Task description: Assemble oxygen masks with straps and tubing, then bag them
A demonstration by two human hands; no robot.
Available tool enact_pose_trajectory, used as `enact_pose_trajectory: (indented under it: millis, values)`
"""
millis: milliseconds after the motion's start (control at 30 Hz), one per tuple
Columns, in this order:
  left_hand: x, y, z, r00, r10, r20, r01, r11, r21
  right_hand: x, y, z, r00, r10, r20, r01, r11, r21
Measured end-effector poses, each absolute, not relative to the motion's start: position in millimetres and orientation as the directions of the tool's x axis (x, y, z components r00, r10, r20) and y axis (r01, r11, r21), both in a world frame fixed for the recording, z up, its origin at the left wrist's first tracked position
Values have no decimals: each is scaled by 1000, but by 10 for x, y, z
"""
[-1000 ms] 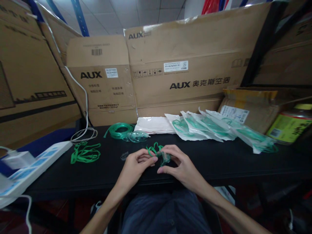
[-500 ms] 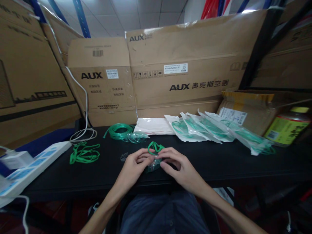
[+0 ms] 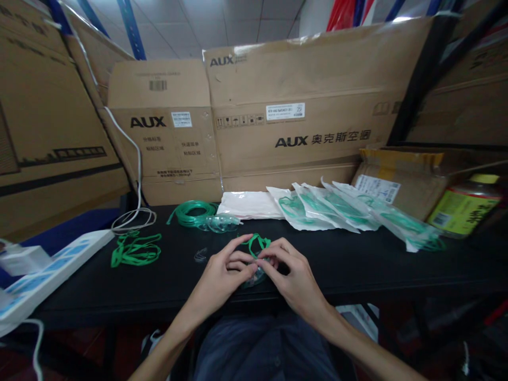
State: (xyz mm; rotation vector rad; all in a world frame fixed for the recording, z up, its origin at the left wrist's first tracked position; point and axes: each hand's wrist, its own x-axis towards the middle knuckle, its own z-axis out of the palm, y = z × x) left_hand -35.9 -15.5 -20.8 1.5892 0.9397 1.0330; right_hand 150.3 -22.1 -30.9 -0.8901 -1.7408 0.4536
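Note:
Both hands meet over the table's near side around a clear, green-tinted oxygen mask (image 3: 257, 277). My left hand (image 3: 232, 270) has thumb and fingers closed on the mask's left side, its index finger reaching up beside a looped green elastic strap (image 3: 260, 243). My right hand (image 3: 291, 270) pinches at the mask's upper part, thumb and index fingertips close to the left thumb. The strap stands up in a loop behind the fingertips. Much of the mask is covered by the fingers. To the left of my left hand lie small thin clear strips (image 3: 200, 255).
A pile of green elastic straps (image 3: 137, 251) lies at left, beside a white power strip (image 3: 59, 275). Behind are coiled green tubing (image 3: 194, 212) with clear mask parts (image 3: 222, 224), white packets (image 3: 252, 205) and several bagged masks (image 3: 341, 206). A yellow-labelled bottle (image 3: 464, 209) stands right, by cardboard boxes (image 3: 397, 180).
The right thumb and index finger have closed in towards the left thumb at the mask. My left index finger has lifted, and the strap loop has shifted slightly right.

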Motion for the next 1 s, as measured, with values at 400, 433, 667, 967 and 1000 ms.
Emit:
enact_pose_trajectory:
  millis: [400,433,667,967,1000]
  values:
    - [-250,-278,-137,200,930,308,274,-355,894,1430,-266,-360,-129,681,721,425,695,-580]
    - [-243,-284,-132,193,928,318,283,-363,888,1430,-272,-362,-129,683,719,423,694,-583]
    - [-248,-277,-147,137,923,361,319,-386,866,1434,-287,-357,-128,676,725,415,701,-580]
    - [-275,-271,-135,64,922,382,346,-380,858,1458,-302,-327,-126,661,740,419,711,-564]
    - [-273,-274,-135,77,919,386,359,-387,849,1454,-299,-336,-147,658,739,414,719,-558]
